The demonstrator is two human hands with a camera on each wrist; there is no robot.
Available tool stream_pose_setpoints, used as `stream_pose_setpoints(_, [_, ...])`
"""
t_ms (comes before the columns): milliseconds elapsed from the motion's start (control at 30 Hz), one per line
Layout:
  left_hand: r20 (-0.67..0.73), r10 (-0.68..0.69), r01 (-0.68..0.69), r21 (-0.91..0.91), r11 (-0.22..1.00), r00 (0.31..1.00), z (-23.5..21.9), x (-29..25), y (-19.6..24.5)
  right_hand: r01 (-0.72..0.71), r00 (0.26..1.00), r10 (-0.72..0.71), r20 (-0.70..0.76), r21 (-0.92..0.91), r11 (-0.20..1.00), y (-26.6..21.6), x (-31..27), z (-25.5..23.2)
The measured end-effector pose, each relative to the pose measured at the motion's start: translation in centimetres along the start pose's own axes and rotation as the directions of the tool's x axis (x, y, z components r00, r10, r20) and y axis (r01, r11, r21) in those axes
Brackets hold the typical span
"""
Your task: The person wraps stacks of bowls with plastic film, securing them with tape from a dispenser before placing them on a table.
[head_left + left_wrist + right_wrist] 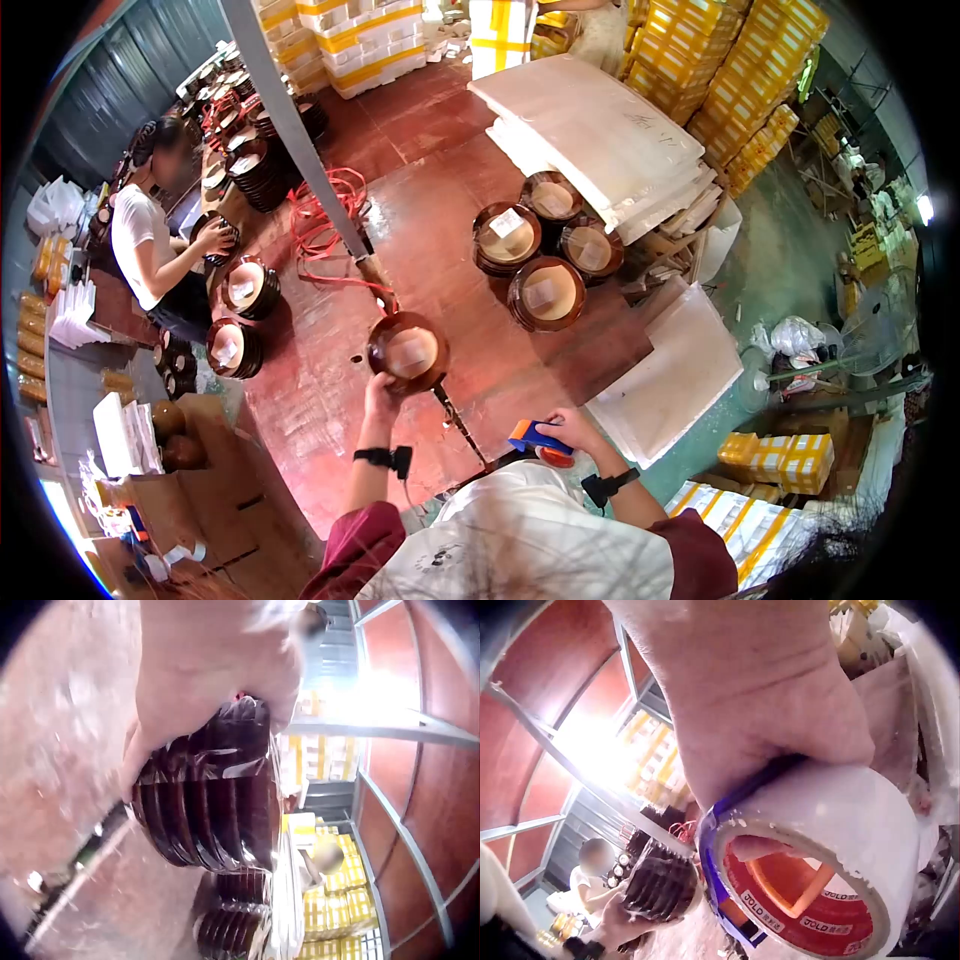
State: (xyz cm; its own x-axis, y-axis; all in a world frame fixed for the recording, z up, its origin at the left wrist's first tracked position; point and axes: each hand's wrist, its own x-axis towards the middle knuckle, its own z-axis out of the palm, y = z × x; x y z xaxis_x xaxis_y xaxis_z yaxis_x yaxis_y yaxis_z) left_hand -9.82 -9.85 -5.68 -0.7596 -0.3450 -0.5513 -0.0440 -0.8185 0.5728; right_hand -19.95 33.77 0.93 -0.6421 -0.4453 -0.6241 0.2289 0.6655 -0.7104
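Note:
My left hand grips a stack of dark brown bowls from its near side and holds it up in front of me. Clear plastic wrap covers the stack, and its ribbed side shows in the left wrist view. A pale label lies inside the top bowl. Close to my body on the right, my right hand holds a blue tape dispenser. Its wide tape roll, with a red printed core and an orange part inside, fills much of the right wrist view.
Several bowl stacks stand on the red floor ahead, beside piled white boards. A grey post rises left of centre, near a red hose. A seated person at left handles bowls. Yellow-taped boxes stand behind.

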Motion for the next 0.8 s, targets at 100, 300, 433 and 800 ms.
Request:
stream_pose_setpoints(100, [0.148, -0.07, 0.072, -0.007, 0.997, 0.986, 4.4, 6.0, -2.9, -0.012, 0.997, 0.017, -0.071, 0.066, 0.998, 3.3, -0.9, -1.0])
stream_pose_setpoints(300, [0.018, 0.02, -0.021, 0.027, 0.999, 1.0, 10.1, 13.7, -5.2, -0.098, 0.965, 0.102, -0.242, 0.03, 0.995, 6.7, -4.1, -3.7])
stream_pose_setpoints(433, [0.0, 0.079, -0.079, 0.084, 0.993, 0.997, 13.2, 14.2, -3.3, -0.159, 0.941, 0.165, -0.294, 0.045, 0.986, 9.7, -5.1, -4.3])
stream_pose_setpoints(800, [-0.15, 0.018, 0.011, 0.188, 0.982, 0.989, 11.6, 17.9, -2.8, -0.067, 0.969, 0.072, -0.237, 0.029, 0.997, 9.6, -3.8, -4.7])
